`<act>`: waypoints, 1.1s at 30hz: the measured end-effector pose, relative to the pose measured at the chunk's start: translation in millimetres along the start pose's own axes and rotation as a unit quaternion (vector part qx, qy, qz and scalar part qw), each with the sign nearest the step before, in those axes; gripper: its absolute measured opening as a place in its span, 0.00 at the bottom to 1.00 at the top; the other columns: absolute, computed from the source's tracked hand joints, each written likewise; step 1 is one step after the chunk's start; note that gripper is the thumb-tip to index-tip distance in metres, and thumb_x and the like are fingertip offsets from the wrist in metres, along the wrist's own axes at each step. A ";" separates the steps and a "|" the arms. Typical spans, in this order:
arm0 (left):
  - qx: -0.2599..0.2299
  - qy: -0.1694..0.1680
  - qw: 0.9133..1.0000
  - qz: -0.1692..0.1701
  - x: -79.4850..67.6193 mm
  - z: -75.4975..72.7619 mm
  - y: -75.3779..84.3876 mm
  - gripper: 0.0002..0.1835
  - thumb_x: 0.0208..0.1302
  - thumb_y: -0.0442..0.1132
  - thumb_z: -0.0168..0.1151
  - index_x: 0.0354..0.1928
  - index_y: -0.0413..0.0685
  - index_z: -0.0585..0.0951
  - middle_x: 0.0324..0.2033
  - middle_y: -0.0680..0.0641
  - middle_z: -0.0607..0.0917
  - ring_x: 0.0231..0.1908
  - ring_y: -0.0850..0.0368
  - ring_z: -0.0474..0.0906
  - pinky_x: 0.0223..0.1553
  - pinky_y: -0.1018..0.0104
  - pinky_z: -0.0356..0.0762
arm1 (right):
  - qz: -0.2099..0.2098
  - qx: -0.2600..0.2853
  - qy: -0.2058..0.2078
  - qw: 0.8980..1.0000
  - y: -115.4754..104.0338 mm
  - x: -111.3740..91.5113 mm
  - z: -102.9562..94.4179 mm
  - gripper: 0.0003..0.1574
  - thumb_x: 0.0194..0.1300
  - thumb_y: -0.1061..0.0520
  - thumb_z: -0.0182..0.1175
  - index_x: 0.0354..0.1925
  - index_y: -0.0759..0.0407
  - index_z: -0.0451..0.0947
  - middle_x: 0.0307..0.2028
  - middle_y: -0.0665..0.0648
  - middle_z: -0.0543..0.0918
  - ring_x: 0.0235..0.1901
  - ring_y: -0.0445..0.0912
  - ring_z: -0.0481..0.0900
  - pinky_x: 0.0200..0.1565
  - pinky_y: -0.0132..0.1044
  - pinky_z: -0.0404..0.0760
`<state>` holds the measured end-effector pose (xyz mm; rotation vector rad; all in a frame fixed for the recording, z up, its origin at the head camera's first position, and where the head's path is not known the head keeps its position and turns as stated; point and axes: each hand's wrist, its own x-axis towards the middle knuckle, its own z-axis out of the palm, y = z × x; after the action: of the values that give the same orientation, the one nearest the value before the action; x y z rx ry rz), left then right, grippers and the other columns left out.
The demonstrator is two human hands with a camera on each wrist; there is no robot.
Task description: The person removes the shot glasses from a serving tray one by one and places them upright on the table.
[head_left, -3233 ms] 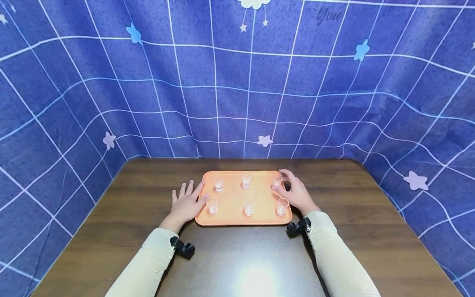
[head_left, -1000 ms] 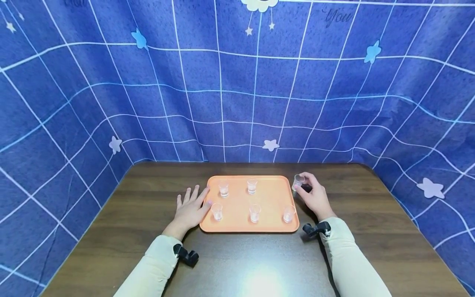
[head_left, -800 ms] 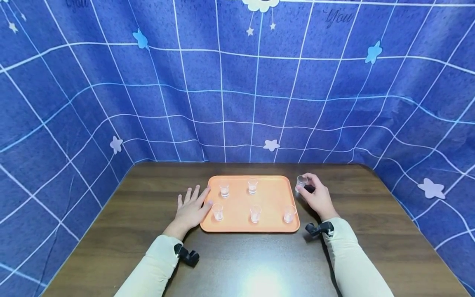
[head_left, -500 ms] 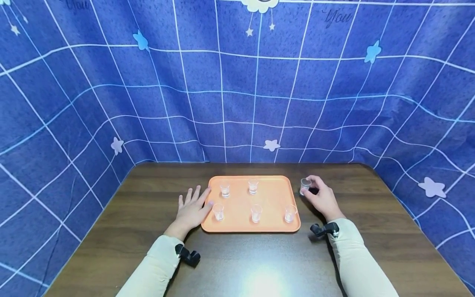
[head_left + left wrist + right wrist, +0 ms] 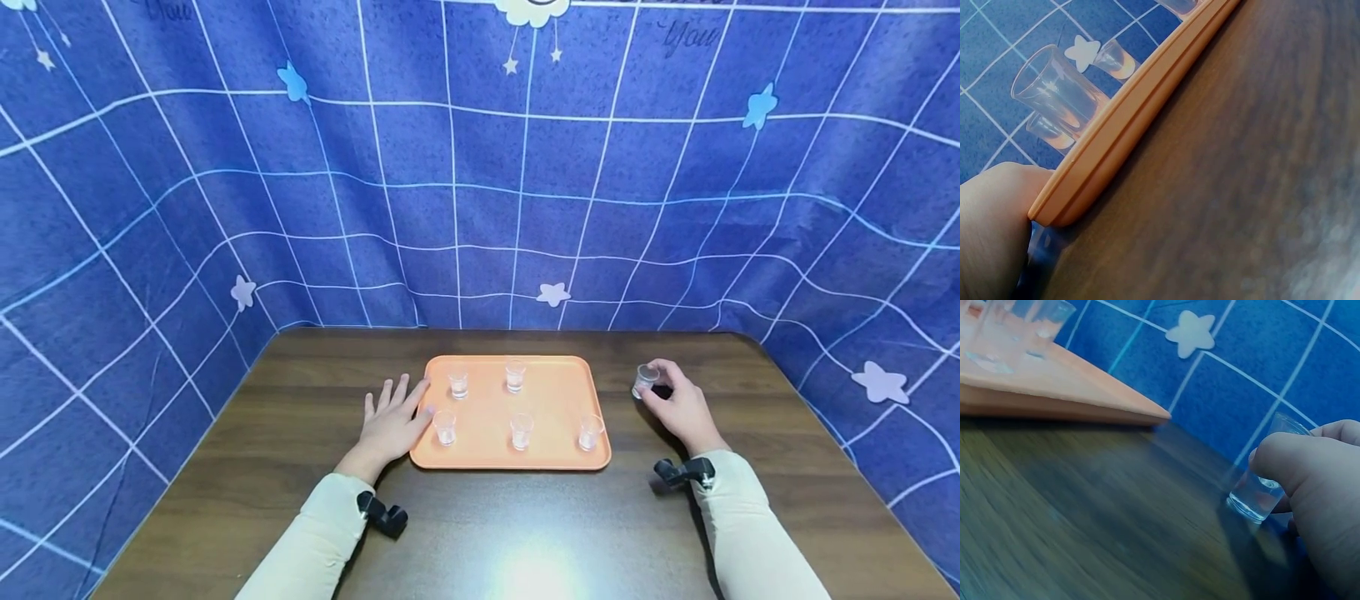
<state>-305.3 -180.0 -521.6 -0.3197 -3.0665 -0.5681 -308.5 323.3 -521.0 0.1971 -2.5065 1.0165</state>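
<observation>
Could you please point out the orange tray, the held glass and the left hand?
Orange tray (image 5: pixel 557 397): head view, bare floor right of its middle.
Held glass (image 5: pixel 1252 499): right wrist view, lower body near its base.
Left hand (image 5: pixel 387 430): head view, back of the hand.

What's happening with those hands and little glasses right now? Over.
Right hand gripping one glass, off the tray; contact with table unclear. Left hand on tray's left edge. Five other glasses on tray. No obstruction seen.

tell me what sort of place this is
Likely a makeshift indoor recording booth: blue, star-patterned fabric hangs behind and beside a brown wooden table, with two black wrist-worn cameras in view.
</observation>
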 end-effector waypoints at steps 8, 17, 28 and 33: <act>0.000 -0.005 1.000 -0.002 -1.5 -2.1 3.3 0.34 0.77 0.63 0.40 0.80 0.62 0.57 0.79 0.38 0.51 0.77 0.32 0.37 0.70 0.28 0.27 | 0.016 -0.028 0.014 0.999 19.0 -9.7 -21.4 0.26 0.66 0.52 0.67 0.58 0.59 0.71 0.46 0.67 0.87 0.51 0.62 0.82 0.52 0.57 0.72; 0.003 -0.007 1.000 -0.002 -0.2 -1.0 5.9 0.34 0.77 0.62 0.41 0.80 0.63 0.57 0.79 0.38 0.51 0.77 0.32 0.38 0.70 0.28 0.27 | 0.030 -0.050 0.020 0.998 29.4 -18.0 -39.2 0.27 0.67 0.52 0.65 0.59 0.60 0.70 0.46 0.67 0.87 0.51 0.62 0.82 0.51 0.57 0.72; 0.006 -0.003 1.000 -0.001 2.4 1.0 2.8 0.34 0.76 0.62 0.42 0.80 0.63 0.56 0.79 0.38 0.51 0.77 0.32 0.38 0.70 0.28 0.27 | 0.023 -0.025 0.025 0.999 26.6 -13.8 -39.7 0.39 0.65 0.48 0.68 0.66 0.62 0.64 0.53 0.72 0.81 0.54 0.67 0.78 0.53 0.62 0.71; -0.002 -0.004 1.000 0.000 1.5 -2.8 3.7 0.34 0.76 0.61 0.43 0.80 0.62 0.57 0.79 0.38 0.50 0.77 0.32 0.37 0.70 0.28 0.26 | -0.017 -0.024 0.089 0.996 17.5 -6.7 -32.1 0.43 0.60 0.50 0.71 0.67 0.64 0.66 0.58 0.71 0.78 0.59 0.69 0.71 0.59 0.63 0.65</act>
<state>-306.0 -177.4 -517.5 -0.3222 -3.0732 -0.5730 -296.7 357.9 -514.3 0.1285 -2.3557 0.9184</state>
